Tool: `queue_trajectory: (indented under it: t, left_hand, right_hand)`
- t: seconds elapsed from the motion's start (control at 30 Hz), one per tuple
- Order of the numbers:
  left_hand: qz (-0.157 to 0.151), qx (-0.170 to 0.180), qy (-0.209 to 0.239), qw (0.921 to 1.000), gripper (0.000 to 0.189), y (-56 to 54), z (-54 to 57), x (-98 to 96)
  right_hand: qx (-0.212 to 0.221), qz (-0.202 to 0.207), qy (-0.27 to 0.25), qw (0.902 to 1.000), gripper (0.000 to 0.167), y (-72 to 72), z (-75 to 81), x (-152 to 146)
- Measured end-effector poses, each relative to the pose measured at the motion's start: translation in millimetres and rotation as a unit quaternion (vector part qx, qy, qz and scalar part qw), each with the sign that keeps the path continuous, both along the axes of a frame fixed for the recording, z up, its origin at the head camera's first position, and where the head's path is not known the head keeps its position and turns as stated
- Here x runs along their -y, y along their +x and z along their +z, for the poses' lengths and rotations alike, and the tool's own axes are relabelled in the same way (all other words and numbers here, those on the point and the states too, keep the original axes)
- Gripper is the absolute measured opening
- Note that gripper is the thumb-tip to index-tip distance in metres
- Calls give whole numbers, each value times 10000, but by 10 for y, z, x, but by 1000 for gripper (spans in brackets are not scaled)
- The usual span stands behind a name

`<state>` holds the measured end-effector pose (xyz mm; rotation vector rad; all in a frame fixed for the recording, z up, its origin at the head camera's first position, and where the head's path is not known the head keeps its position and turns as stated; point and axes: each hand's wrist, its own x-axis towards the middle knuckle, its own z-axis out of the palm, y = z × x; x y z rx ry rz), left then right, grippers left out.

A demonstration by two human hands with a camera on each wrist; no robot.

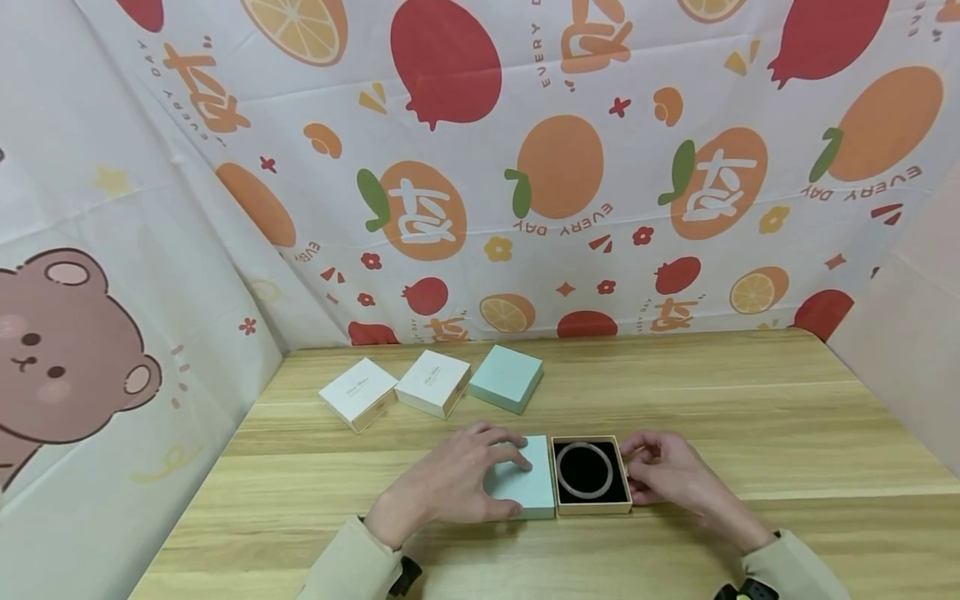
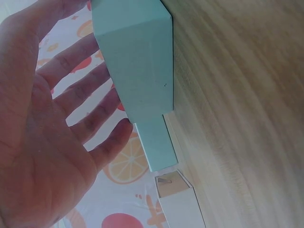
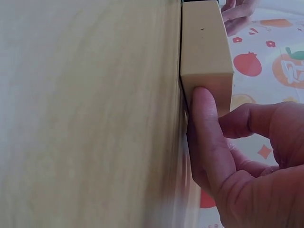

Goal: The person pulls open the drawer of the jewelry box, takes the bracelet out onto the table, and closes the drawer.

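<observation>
Handling a two-part box with both hands is the step shown. The left hand (image 1: 465,471) grips the mint cover (image 1: 542,489), with arched fingers on its top and the thumb at its near edge. The right hand (image 1: 671,471) pinches the outer end of the tray (image 1: 592,508), its thumb pressed to the end wall; whether a pull tab is also held cannot be told. The cover and tray lie side by side on the table (image 1: 712,400), cover to the left. Whether the tray's inner end is fully clear of the cover cannot be confirmed.

Status: the tray is uncovered, and a bangle (image 1: 585,496) lies flat on the black pad (image 1: 585,471) inside it. Neither hand touches the bangle.

Remaining, by judgement: the bangle is not yet lifted out, and this box is not closed. The direction of the tray's travel, outward or inward, cannot be determined. Behind the hands, another mint box (image 1: 506,377), the middle white box (image 1: 433,382) and the left white box (image 1: 358,392) appear closed and untouched.
</observation>
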<state>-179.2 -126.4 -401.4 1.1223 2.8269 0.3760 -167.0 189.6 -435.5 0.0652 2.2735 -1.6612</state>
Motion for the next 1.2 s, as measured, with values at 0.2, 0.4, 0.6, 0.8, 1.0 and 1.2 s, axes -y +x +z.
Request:
queue_trajectory:
  t: [0.2, 0.4, 0.6, 0.8, 1.0, 1.2]
  left_hand:
    - [-11, 6, 0, 10000, 42, -13, 1, -2]
    - [-30, -5, 43, 10000, 42, -24, 1, 9]
    - [-84, -56, 24, 9999, 43, -28, 6, 6]
    - [-113, -119, 0, 9999, 43, -21, 17, -19]
    - [-126, -120, -25, 9998, 42, -11, 3, -13]
    - [-145, -242, -20, 9996, 41, -18, -11, -1]
  right_hand:
    - [-139, -35, 220, 9997, 33, 5, 47, -29]
    - [-1737, 72, 1585, 9719, 18, -38, 103, -10]
    - [-2900, 576, 2010, 9339, 6, -91, 91, 72]
    - [-3188, 670, 2488, 9121, 5, -104, 48, 144]
    - [-3107, 905, 2821, 9032, 9, -105, 37, 161]
    - [-2943, 855, 2848, 9083, 9, -125, 59, 193]
